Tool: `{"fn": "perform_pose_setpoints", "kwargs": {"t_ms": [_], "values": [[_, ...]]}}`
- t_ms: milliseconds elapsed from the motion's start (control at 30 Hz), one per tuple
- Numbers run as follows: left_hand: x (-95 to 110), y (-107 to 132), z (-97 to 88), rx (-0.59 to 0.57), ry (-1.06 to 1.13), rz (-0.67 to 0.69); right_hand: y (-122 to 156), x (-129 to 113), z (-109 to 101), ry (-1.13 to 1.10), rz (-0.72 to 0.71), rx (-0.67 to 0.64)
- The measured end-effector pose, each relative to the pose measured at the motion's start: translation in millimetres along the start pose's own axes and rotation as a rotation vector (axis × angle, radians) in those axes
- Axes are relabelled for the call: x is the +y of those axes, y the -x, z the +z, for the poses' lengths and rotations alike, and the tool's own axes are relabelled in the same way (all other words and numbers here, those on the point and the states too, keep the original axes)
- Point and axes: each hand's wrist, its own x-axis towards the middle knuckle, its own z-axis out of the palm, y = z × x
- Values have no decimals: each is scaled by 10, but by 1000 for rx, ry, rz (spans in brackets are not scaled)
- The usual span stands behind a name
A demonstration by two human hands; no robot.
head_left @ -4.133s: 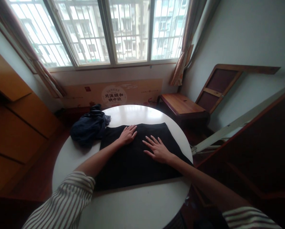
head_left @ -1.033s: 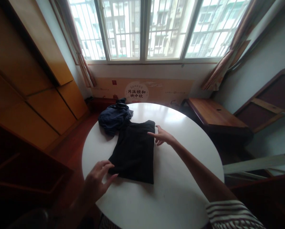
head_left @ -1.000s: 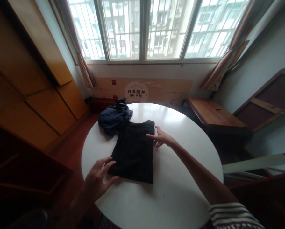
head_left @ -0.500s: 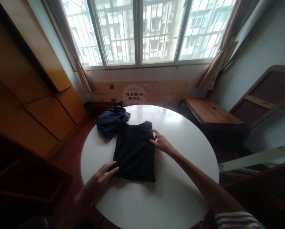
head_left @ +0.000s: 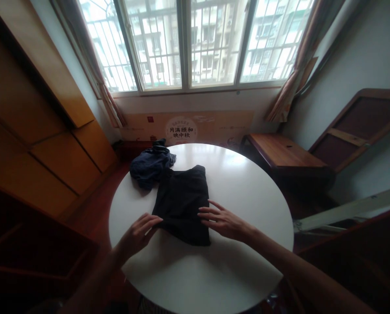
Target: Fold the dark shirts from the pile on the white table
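Note:
A black folded garment [head_left: 183, 198] lies on the white table [head_left: 247, 192]; its exact kind cannot be made out. My left hand [head_left: 140, 233] pinches the garment's near left corner and holds it slightly raised. Over the right edge rests my right hand [head_left: 222, 220], its fingers stretched out and apart on the cloth. Behind and to the left, a crumpled dark blue garment [head_left: 149, 168] sits in a heap, touching or nearly touching the black one.
Beyond the table, a low wooden bench [head_left: 286, 150] stands at the right. Wooden cabinets [head_left: 57, 159] line the left side. A barred window [head_left: 211, 43] with curtains is ahead, above a printed banner [head_left: 214, 124].
My left hand has closed on the near left corner and lifted it a little. My right hand has slid toward me along the right edge, fingers now over the cloth.

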Motion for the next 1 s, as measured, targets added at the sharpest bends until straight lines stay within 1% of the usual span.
{"fn": "perform_pose_setpoints", "kwargs": {"t_ms": [67, 133, 233, 267, 333, 367, 400, 433, 467, 533, 600, 667, 700, 733, 767, 800, 833, 867, 900, 1000], "values": [[41, -186, -119, 68, 84, -15, -56, -10, -54, -167, 31, 119], [101, -399, -313, 119, 124, -75, -112, -40, -206, -373, 151, 289], [194, -798, -668, 226, 157, -295, -226, -111, -568, -603, 428, 592], [213, -959, -778, 275, 197, -371, -281, -140, -705, -646, 502, 681], [210, -1318, -950, 380, 365, -461, -421, -200, -973, -715, 591, 835], [186, -1508, -1003, 426, 480, -481, -499, -226, -1094, -752, 602, 891], [145, -1696, -1029, 448, 594, -497, -577, -241, -1199, -792, 604, 932], [86, -1874, -1027, 442, 691, -521, -649, -240, -1284, -831, 606, 962], [10, -2034, -996, 415, 767, -545, -711, -216, -1344, -864, 610, 986], [-192, -2276, -845, 323, 850, -594, -790, -76, -1376, -922, 632, 1006], [-439, -2392, -596, 223, 835, -642, -801, 180, -1292, -943, 710, 980], [-687, -2382, -297, 125, 707, -705, -748, 480, -1113, -845, 885, 887], [-793, -2335, -148, 84, 615, -737, -702, 611, -998, -763, 992, 828], [-880, -2265, -8, 66, 543, -759, -645, 710, -873, -672, 1084, 768], [-943, -2176, 120, 65, 478, -773, -580, 765, -743, -571, 1142, 707], [-981, -2074, 232, 80, 437, -782, -511, 771, -612, -478, 1150, 635], [-994, -1964, 331, 94, 403, -780, -441, 725, -485, -396, 1110, 557], [-984, -1848, 417, 87, 357, -770, -373, 633, -367, -314, 1032, 470], [-954, -1732, 491, 53, 306, -749, -312, 504, -263, -241, 931, 367], [-772, -1412, 644, -146, 163, -641, -186, 19, -55, -73, 664, 137]]}}
